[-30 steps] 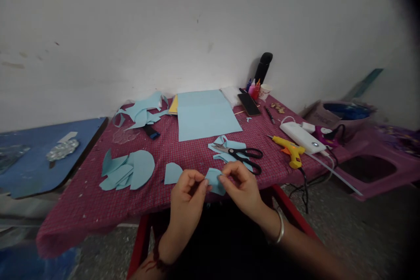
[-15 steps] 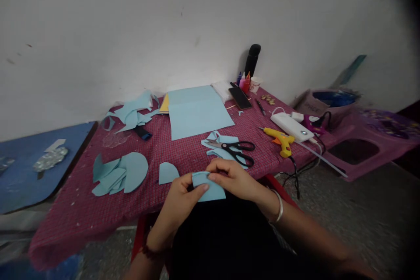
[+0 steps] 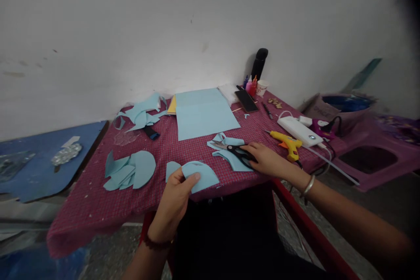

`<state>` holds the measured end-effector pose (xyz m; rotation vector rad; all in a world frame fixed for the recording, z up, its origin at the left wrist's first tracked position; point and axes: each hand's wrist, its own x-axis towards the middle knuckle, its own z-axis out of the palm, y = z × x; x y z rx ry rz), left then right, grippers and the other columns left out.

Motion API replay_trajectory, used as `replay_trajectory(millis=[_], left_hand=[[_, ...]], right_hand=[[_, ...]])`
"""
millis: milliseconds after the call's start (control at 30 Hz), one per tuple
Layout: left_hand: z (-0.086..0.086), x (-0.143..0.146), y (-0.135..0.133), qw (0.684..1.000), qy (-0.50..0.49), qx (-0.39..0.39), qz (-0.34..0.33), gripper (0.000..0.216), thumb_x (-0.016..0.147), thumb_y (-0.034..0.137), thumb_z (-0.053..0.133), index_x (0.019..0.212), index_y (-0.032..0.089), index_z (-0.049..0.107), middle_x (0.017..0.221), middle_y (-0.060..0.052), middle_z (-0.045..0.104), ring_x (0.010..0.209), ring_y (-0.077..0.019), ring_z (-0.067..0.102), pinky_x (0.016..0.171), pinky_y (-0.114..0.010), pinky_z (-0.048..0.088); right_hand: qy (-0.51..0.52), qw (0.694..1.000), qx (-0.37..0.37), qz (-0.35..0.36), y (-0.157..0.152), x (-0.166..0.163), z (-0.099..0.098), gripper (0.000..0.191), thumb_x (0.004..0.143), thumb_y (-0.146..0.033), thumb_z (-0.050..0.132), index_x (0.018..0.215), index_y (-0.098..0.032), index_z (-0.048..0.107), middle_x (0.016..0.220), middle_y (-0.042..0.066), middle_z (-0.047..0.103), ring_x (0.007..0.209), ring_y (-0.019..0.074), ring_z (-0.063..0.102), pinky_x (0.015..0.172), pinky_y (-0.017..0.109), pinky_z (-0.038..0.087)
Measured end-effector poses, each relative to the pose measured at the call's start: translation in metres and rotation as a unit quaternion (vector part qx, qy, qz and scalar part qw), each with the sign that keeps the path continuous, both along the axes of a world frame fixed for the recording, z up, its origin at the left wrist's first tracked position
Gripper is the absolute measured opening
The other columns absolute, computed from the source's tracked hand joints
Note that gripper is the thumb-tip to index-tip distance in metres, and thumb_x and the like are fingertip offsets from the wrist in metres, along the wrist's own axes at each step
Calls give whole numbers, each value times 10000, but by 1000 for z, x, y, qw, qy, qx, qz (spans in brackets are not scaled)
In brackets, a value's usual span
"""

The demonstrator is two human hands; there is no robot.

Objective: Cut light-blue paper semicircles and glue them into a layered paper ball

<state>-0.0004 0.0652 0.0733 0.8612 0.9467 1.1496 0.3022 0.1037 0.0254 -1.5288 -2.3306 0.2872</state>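
My left hand [image 3: 179,190] pinches a rounded piece of light blue paper [image 3: 201,176] between thumb and fingers, above the table's front edge. Behind it, a second blue paper piece [image 3: 171,169] lies partly covered on the table. To the right, my right hand [image 3: 264,157] has its fingers on the black handles of the scissors [image 3: 238,148], whose blades point left. The scissors rest on blue paper scraps [image 3: 241,164]. A pile of cut blue pieces [image 3: 131,170] sits left of my left hand.
A large blue sheet [image 3: 203,116] lies mid-table, with scraps [image 3: 142,111] at its left. A yellow glue gun [image 3: 287,143], a white power box [image 3: 298,130] and cables lie right. A phone [image 3: 246,100], glue bottles [image 3: 252,86], a paper cup [image 3: 261,88] and a black bottle [image 3: 260,63] stand or lie behind.
My right hand has let go of the paper and moved right onto the scissors' handles. My left hand keeps the paper, which has opened out wider. The view has shifted slightly.
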Motion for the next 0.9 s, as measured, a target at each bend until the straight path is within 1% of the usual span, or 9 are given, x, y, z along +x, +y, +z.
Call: replay_trajectory(millis=[100, 200, 267, 367, 433, 533, 600, 700, 900], left_hand=[[-2, -3, 2, 999, 25, 32, 2, 220, 659, 276, 802, 831, 149, 752, 804, -57, 749, 754, -187, 685, 791, -332, 550], [-5, -7, 4, 998, 38, 54, 9, 211, 675, 281, 798, 839, 155, 757, 815, -55, 753, 785, -188, 687, 821, -329, 543], [-5, -8, 4, 998, 30, 54, 10, 215, 675, 274, 800, 852, 160, 758, 825, -51, 754, 801, -188, 689, 829, -324, 542], [-3, -6, 2, 999, 0, 34, 11, 213, 670, 264, 803, 846, 156, 750, 813, -48, 753, 780, -189, 695, 806, -326, 553], [0, -3, -1, 999, -24, 16, 20, 223, 660, 259, 805, 845, 152, 740, 788, -42, 747, 759, -189, 697, 780, -328, 561], [5, 3, -5, 998, -46, -7, 37, 234, 635, 240, 811, 834, 158, 720, 738, -21, 732, 731, -181, 695, 744, -313, 565], [8, 5, -7, 998, -49, -16, 42, 226, 619, 227, 812, 807, 161, 704, 705, -2, 716, 701, -171, 689, 727, -306, 565], [11, 7, -9, 998, -48, -20, 45, 213, 603, 216, 811, 766, 161, 687, 677, 14, 694, 656, -156, 674, 716, -303, 562], [9, 9, -7, 996, -52, -9, 68, 192, 641, 209, 789, 804, 166, 697, 753, 13, 709, 639, -116, 645, 702, -259, 538]], right_hand=[[-17, 1000, -3, -3, 6, -2, 4, 552, 740, -81, 579, 1282, -185, 579, 1105, 133, 631, 1014, 270, 598, 898, 382, 463], [4, 999, 9, -38, 15, -1, 8, 450, 708, -83, 612, 1151, -161, 634, 1021, 137, 647, 972, 291, 602, 873, 409, 466], [17, 998, 22, -62, 14, 0, 13, 380, 744, -101, 600, 1121, -149, 620, 1019, 143, 649, 968, 290, 604, 870, 420, 471], [114, 992, 3, -49, -1, -5, 25, 425, 841, -185, 576, 1262, -183, 515, 1103, 116, 646, 973, 239, 623, 834, 369, 505], [254, 965, -73, 5, -20, -15, 31, 528, 868, -234, 581, 1368, -219, 411, 1094, 86, 654, 953, 208, 638, 789, 333, 520], [392, 890, -211, 99, -50, -37, 32, 638, 865, -252, 603, 1432, -229, 313, 1097, 86, 653, 999, 199, 627, 808, 329, 504], [433, 845, -278, 145, -64, -54, 28, 651, 863, -303, 622, 1431, -231, 313, 1164, 97, 621, 1055, 196, 593, 845, 329, 480], [492, 787, -341, 149, -76, -73, 21, 586, 845, -448, 642, 1337, -219, 422, 1071, 68, 614, 950, 175, 582, 765, 290, 468], [496, 772, -368, 148, -84, -91, 27, 478, 826, -553, 640, 1137, -202, 549, 901, 17, 547, 778, 138, 505, 664, 258, 415]])
